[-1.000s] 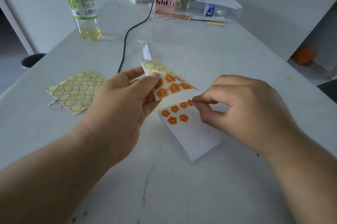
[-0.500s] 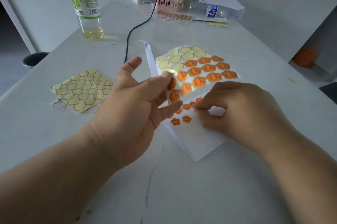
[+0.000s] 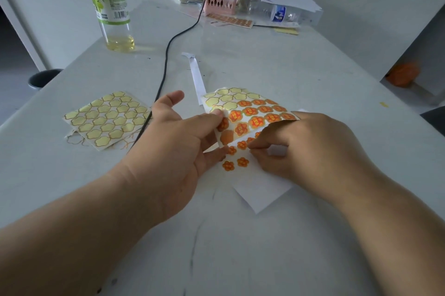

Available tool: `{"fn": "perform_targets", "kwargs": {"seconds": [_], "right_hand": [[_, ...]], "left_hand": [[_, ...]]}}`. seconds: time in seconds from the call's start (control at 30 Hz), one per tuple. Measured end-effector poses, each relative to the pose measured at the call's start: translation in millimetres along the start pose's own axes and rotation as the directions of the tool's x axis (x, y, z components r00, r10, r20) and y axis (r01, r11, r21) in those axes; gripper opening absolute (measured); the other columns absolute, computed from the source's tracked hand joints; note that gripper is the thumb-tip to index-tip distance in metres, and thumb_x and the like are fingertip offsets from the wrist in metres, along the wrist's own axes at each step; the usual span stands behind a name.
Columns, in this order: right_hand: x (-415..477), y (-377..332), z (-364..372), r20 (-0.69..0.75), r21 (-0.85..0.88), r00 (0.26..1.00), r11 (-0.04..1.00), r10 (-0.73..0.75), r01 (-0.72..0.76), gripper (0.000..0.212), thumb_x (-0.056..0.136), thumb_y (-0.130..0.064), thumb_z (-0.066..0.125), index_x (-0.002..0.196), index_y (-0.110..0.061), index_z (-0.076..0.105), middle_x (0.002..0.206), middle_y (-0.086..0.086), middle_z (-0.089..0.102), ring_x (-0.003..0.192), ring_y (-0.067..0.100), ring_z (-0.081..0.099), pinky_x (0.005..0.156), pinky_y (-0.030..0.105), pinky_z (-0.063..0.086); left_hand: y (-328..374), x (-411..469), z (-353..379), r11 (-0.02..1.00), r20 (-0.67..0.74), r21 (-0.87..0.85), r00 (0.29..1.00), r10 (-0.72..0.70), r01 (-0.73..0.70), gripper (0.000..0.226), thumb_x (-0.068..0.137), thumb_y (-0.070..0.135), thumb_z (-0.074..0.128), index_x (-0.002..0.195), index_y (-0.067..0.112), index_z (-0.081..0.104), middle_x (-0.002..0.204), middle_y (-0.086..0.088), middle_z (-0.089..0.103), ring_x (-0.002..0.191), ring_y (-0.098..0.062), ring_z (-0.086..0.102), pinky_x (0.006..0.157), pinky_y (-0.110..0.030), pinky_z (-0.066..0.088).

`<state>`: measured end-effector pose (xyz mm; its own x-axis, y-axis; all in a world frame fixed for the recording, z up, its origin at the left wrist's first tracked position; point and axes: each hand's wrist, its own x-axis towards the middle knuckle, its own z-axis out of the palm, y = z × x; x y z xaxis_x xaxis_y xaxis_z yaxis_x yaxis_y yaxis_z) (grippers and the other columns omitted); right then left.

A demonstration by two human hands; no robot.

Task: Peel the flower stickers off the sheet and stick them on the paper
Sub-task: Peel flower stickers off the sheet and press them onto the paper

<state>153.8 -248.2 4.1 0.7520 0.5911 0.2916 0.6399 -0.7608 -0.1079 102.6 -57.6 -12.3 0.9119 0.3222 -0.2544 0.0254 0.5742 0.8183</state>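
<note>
Head camera looks down at my two hands on the pale grey table point(image 3: 240, 247). My left hand point(image 3: 173, 141) pinches the near left edge of the shiny sheet of orange flower stickers point(image 3: 250, 112) between thumb and fingers, holding it just above the white paper point(image 3: 260, 189). My right hand point(image 3: 305, 146) is curled, fingertips pressed down on the paper beside the small orange flower stickers point(image 3: 234, 163) stuck there. I cannot tell if it holds one.
</note>
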Motion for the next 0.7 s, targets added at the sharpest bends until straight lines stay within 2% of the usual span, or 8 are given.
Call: {"fn": "perform_targets", "kwargs": {"seconds": [0.17,0.37,0.47,0.53,0.57,0.63,0.7], "right_hand": [[0.6,-3.3,-3.5,0.111,-0.054,0.994,0.999,-0.001,0.007,0.026,0.074,-0.054,0.056,0.095,-0.057,0.071,0.086,-0.018,0.069,0.081,0.009,0.064,0.062,0.031,0.057],[-2.5,-5.8,-20.2,0.288,-0.061,0.957,0.997,-0.036,0.056,0.029,0.089,-0.060,0.047,0.114,-0.068,0.059,0.111,-0.027,0.064,0.106,0.007,0.060,0.077,0.033,0.055],[-13.2,-15.4,-26.0,0.328,-0.191,0.943,0.973,-0.061,0.129,0.046,0.088,-0.061,0.024,0.123,-0.062,0.052,0.112,-0.022,0.059,0.111,0.013,0.056,0.074,0.038,0.057],[-19.9,-21.2,-22.2,0.310,-0.225,0.950,0.967,-0.047,0.121,0.059,0.084,-0.062,0.012,0.126,-0.058,0.053,0.111,-0.021,0.057,0.111,0.014,0.055,0.072,0.039,0.057],[-20.2,-21.1,-20.6,0.283,-0.209,0.959,0.973,-0.030,0.092,0.061,0.085,-0.064,0.011,0.125,-0.056,0.057,0.112,-0.021,0.058,0.112,0.013,0.056,0.075,0.039,0.058],[-15.4,-15.4,-18.6,0.228,-0.017,0.974,1.000,-0.011,0.016,0.055,0.088,-0.066,0.023,0.117,-0.053,0.068,0.113,-0.025,0.059,0.111,0.004,0.057,0.085,0.032,0.055],[-8.6,-3.3,-17.2,0.255,0.150,0.967,0.989,-0.019,-0.020,0.042,0.088,-0.063,0.042,0.113,-0.052,0.073,0.110,-0.031,0.056,0.105,-0.009,0.053,0.090,0.010,0.043]], "left_hand": [[1.9,0.3,-1.7,0.999,-0.013,-0.035,1.000,-0.013,0.012,0.064,0.098,0.000,0.073,0.139,0.035,0.040,0.081,-0.006,0.085,0.069,-0.021,0.083,0.063,-0.048,0.068],[0.9,-0.5,-1.8,1.000,-0.030,-0.002,1.000,-0.004,0.004,0.062,0.098,0.002,0.074,0.140,0.033,0.042,0.089,-0.008,0.086,0.078,-0.022,0.083,0.068,-0.047,0.069],[1.4,-0.8,-3.1,1.000,-0.023,-0.005,1.000,-0.012,0.012,0.060,0.098,0.002,0.074,0.140,0.033,0.044,0.103,-0.013,0.085,0.084,-0.024,0.084,0.069,-0.044,0.068],[1.4,-0.5,-3.9,1.000,-0.005,-0.001,1.000,-0.004,0.004,0.057,0.099,0.002,0.073,0.140,0.032,0.046,0.099,-0.011,0.085,0.081,-0.022,0.084,0.069,-0.044,0.069],[1.1,-0.8,-3.9,1.000,0.006,0.005,1.000,0.006,-0.006,0.054,0.100,0.002,0.072,0.139,0.031,0.048,0.094,-0.009,0.085,0.078,-0.021,0.083,0.069,-0.045,0.068],[0.7,-0.9,-3.2,1.000,0.026,0.000,0.999,0.018,-0.018,0.044,0.101,0.002,0.070,0.133,0.027,0.054,0.088,-0.007,0.085,0.075,-0.020,0.083,0.067,-0.044,0.068],[0.2,-0.9,-3.4,1.000,0.057,0.008,0.998,0.015,-0.015,0.025,0.103,0.003,0.066,0.124,0.017,0.065,0.095,-0.008,0.086,0.084,-0.024,0.085,0.064,-0.040,0.067]]}}
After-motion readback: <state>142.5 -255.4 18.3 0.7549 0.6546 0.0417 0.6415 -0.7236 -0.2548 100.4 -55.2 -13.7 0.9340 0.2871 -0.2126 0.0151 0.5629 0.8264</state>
